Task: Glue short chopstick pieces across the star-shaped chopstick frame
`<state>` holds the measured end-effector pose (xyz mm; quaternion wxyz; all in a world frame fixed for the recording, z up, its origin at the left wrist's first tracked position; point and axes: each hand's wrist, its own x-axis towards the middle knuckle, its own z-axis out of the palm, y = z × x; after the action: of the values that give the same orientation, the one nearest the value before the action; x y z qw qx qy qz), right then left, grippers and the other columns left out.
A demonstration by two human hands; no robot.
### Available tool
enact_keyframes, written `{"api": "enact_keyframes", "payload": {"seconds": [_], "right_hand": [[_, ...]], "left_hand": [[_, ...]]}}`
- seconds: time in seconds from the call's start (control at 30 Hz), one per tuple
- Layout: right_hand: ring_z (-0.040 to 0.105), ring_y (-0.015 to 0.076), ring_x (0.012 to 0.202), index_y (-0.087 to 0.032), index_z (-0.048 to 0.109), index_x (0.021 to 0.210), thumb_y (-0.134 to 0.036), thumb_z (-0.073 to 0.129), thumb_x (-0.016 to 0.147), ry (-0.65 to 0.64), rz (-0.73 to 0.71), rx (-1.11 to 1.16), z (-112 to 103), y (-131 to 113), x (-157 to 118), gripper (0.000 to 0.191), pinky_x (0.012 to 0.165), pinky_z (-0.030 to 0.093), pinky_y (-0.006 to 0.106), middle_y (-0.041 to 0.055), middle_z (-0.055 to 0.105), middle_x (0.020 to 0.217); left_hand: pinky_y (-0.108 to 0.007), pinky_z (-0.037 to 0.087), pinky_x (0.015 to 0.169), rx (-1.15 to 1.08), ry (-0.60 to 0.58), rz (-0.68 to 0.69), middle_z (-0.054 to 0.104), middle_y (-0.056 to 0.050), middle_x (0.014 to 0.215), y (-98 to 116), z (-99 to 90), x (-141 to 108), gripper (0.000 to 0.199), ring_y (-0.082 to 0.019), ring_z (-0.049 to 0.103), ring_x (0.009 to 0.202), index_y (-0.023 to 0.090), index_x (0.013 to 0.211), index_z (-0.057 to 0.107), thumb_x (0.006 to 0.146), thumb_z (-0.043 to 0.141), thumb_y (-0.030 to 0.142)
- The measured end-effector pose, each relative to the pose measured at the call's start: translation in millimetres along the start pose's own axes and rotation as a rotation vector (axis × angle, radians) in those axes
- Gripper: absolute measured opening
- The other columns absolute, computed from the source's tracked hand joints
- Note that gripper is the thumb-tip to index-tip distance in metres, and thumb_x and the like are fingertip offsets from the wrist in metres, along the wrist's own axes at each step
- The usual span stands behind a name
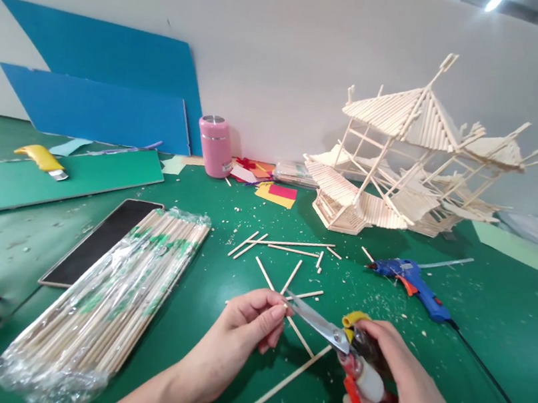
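Note:
My left hand (251,320) pinches a thin wooden stick (292,278) between thumb and fingertips, over the green table. From the right, my right hand (404,377) grips a pair of scissors (321,324) with red and yellow handle parts. The blade tips reach the stick right at my left fingertips; whether they touch the wood I cannot tell. Beneath and around the hands lie loose sticks, one of them a longer stick (290,378) lying slantwise below the scissors. Several cut sticks (287,243) are scattered just beyond.
A plastic-wrapped bundle of sticks (117,300) lies at left, partly over a dark phone-like slab (102,237). At right is a blue glue gun (408,283) with a cord. Behind stand a stick-built pavilion model (396,160), a pink flask (215,146) and blue boards (95,108).

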<state>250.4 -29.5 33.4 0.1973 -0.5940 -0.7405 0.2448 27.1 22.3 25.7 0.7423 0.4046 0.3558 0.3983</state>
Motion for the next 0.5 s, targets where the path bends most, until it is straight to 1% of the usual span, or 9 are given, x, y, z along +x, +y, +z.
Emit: {"api": "enact_keyframes", "payload": {"seconds": [0.1, 0.2, 0.3, 0.4, 0.5], "right_hand": [[0.055, 0.0256, 0.104, -0.022, 0.023, 0.124, -0.032, 0.053, 0.076, 0.011, -0.012, -0.104, 5.5, 4.6, -2.2, 0.058, 0.079, 0.053, 0.032, 0.0150, 0.042, 0.124], [0.054, 0.0256, 0.103, -0.021, 0.020, 0.126, -0.035, 0.056, 0.073, -0.038, 0.003, -0.146, 8.1, 9.0, -5.2, 0.065, 0.082, 0.051, 0.034, 0.0154, 0.039, 0.125], [0.053, 0.0248, 0.105, -0.022, 0.020, 0.125, -0.037, 0.056, 0.073, -0.081, 0.026, -0.136, 9.8, 6.3, -5.9, 0.065, 0.084, 0.049, 0.034, 0.0142, 0.038, 0.126], [0.049, 0.0240, 0.110, -0.023, 0.019, 0.125, -0.036, 0.055, 0.074, -0.100, 0.035, -0.119, 10.5, 1.4, -6.1, 0.064, 0.088, 0.046, 0.034, 0.0128, 0.037, 0.128], [0.047, 0.0246, 0.112, -0.023, 0.019, 0.126, -0.037, 0.055, 0.074, -0.119, 0.049, -0.099, 10.9, -1.1, -6.7, 0.064, 0.089, 0.046, 0.035, 0.0134, 0.037, 0.130]], "left_hand": [[-0.019, 0.024, 0.047, -0.004, 0.006, 0.001, 0.045, 0.004, 0.051, 0.1, -0.6, -0.5, 0.022, -0.006, 0.033, 0.048, 0.014, 0.079, 0.059, 0.077, 0.059, 0.036], [-0.019, 0.024, 0.047, -0.007, 0.019, 0.015, 0.046, 0.004, 0.052, -0.9, -0.9, -0.9, 0.024, -0.006, 0.034, 0.049, 0.014, 0.078, 0.059, 0.075, 0.061, 0.038], [-0.018, 0.025, 0.047, 0.023, 0.016, 0.018, 0.046, 0.003, 0.054, -1.8, -0.8, -1.1, 0.024, -0.005, 0.035, 0.049, 0.014, 0.078, 0.060, 0.074, 0.061, 0.038], [-0.018, 0.027, 0.048, 0.065, -0.002, 0.019, 0.047, 0.003, 0.054, -2.1, -1.0, -1.7, 0.024, -0.006, 0.036, 0.050, 0.014, 0.077, 0.060, 0.075, 0.060, 0.038], [-0.019, 0.028, 0.048, 0.087, -0.020, 0.031, 0.047, 0.004, 0.055, -2.4, -1.5, -2.4, 0.024, -0.006, 0.037, 0.051, 0.015, 0.076, 0.060, 0.075, 0.060, 0.039]]}}
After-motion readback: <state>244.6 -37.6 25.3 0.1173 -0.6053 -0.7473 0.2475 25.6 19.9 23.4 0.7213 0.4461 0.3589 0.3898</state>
